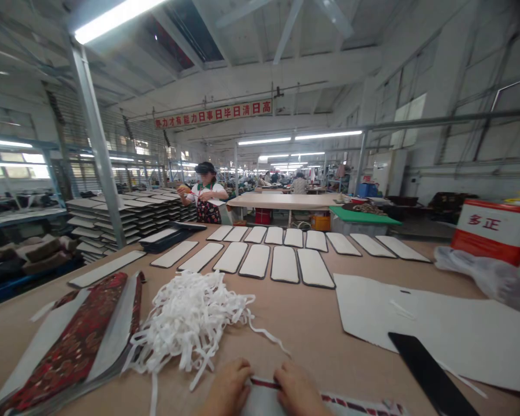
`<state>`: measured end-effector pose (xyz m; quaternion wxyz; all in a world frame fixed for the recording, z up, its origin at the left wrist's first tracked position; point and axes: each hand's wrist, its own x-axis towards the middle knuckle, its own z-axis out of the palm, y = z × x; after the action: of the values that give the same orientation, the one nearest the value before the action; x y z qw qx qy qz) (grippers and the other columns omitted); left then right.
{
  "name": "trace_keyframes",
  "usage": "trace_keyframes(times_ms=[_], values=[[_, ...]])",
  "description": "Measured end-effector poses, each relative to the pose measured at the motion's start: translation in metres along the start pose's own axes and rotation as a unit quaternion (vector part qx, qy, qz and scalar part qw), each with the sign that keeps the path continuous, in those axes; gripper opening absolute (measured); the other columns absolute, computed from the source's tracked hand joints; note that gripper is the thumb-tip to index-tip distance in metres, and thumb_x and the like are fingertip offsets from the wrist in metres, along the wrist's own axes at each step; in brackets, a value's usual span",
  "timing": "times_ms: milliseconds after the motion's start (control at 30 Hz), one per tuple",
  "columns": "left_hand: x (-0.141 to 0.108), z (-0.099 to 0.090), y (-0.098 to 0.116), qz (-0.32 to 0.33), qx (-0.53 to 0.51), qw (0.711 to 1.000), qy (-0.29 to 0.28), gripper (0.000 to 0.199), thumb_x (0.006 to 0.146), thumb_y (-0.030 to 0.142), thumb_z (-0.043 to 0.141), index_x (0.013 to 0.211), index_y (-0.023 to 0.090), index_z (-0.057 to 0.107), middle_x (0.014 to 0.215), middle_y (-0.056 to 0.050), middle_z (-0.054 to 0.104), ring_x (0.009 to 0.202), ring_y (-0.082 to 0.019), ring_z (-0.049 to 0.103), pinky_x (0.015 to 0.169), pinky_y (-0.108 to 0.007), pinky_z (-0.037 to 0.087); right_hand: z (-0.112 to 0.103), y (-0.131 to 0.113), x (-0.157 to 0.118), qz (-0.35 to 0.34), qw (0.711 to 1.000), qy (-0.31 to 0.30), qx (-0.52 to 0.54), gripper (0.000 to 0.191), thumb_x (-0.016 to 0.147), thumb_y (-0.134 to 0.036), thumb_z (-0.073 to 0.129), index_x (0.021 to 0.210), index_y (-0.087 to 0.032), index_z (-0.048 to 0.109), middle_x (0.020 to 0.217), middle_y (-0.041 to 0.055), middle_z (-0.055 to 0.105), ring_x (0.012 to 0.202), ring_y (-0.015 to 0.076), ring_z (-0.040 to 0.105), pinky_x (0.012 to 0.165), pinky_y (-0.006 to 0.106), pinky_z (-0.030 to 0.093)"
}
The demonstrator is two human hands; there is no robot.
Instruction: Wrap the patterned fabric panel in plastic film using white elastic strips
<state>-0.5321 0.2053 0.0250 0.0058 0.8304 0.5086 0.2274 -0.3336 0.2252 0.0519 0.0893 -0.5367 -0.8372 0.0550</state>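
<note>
At the bottom of the head view lies a pale sheet with a dark red patterned edge strip (264, 383). My left hand (229, 386) has its fingers curled at the left part of that edge. Close beside it, my right hand (301, 390) grips the same edge, thumb and fingers together. The strip runs on to the right past my right hand. A tangled heap of white fabric strips (195, 318) lies just beyond my left hand. To the left is a folded red patterned fabric piece (78, 329) with pale backing.
Rows of pale dark-edged panels (253, 261) lie farther across the brown table (294, 323). At right are a large white sheet (372, 306), a black bar (429, 372), a plastic bag (476, 271) and a red-white can (494, 231). A co-worker (205, 193) stands beyond, near stacked panels (112, 216).
</note>
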Motion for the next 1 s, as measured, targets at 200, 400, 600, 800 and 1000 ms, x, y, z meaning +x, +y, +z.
trace_keyframes(times_ms=[200, 400, 600, 800, 1000], values=[[0.000, 0.004, -0.008, -0.058, -0.062, 0.996, 0.019, 0.032, 0.066, 0.008, 0.051, 0.096, 0.021, 0.056, 0.100, -0.004, 0.059, 0.093, -0.017, 0.055, 0.085, -0.027, 0.043, -0.012, -0.015, 0.005, 0.033, 0.999, 0.003, -0.006, 0.042, 0.065, 0.005, 0.037, 0.091, -0.017, 0.062, 0.098, 0.0071, 0.061, 0.091, 0.0196, 0.056, 0.077, 0.026, 0.042], [-0.002, 0.016, -0.015, -0.076, -0.061, 0.995, 0.032, 0.031, 0.067, 0.008, 0.051, 0.095, 0.021, 0.055, 0.096, -0.003, 0.061, 0.090, -0.017, 0.055, 0.082, -0.027, 0.045, 0.009, -0.023, 0.012, -0.001, 1.000, 0.016, -0.013, 0.035, 0.066, 0.000, 0.044, 0.089, -0.019, 0.063, 0.099, 0.0056, 0.061, 0.094, 0.0214, 0.055, 0.081, 0.027, 0.042], [-0.002, 0.016, -0.017, -0.081, -0.082, 0.993, 0.037, 0.034, 0.068, 0.010, 0.051, 0.099, 0.023, 0.053, 0.097, -0.003, 0.060, 0.089, -0.017, 0.055, 0.081, -0.027, 0.046, 0.012, -0.026, 0.019, 0.027, 0.999, -0.002, -0.019, 0.036, 0.070, 0.000, 0.039, 0.090, -0.017, 0.064, 0.095, 0.0074, 0.062, 0.091, 0.0221, 0.057, 0.079, 0.028, 0.044], [-0.003, 0.021, -0.023, -0.097, -0.093, 0.990, 0.034, 0.036, 0.066, 0.010, 0.053, 0.099, 0.022, 0.053, 0.094, -0.004, 0.060, 0.082, -0.017, 0.055, 0.077, -0.029, 0.047, 0.027, -0.023, 0.027, 0.014, 1.000, 0.016, -0.002, 0.037, 0.062, 0.000, 0.042, 0.085, -0.020, 0.063, 0.095, 0.0042, 0.061, 0.090, 0.0215, 0.056, 0.078, 0.028, 0.044], [-0.003, 0.024, -0.023, -0.127, -0.083, 0.988, 0.019, 0.034, 0.063, 0.013, 0.057, 0.095, 0.022, 0.055, 0.092, -0.003, 0.060, 0.084, -0.019, 0.055, 0.078, -0.030, 0.046, 0.038, -0.021, 0.035, 0.021, 1.000, 0.004, -0.019, 0.040, 0.062, 0.001, 0.039, 0.085, -0.021, 0.064, 0.093, 0.0047, 0.062, 0.088, 0.0207, 0.058, 0.075, 0.027, 0.045]])
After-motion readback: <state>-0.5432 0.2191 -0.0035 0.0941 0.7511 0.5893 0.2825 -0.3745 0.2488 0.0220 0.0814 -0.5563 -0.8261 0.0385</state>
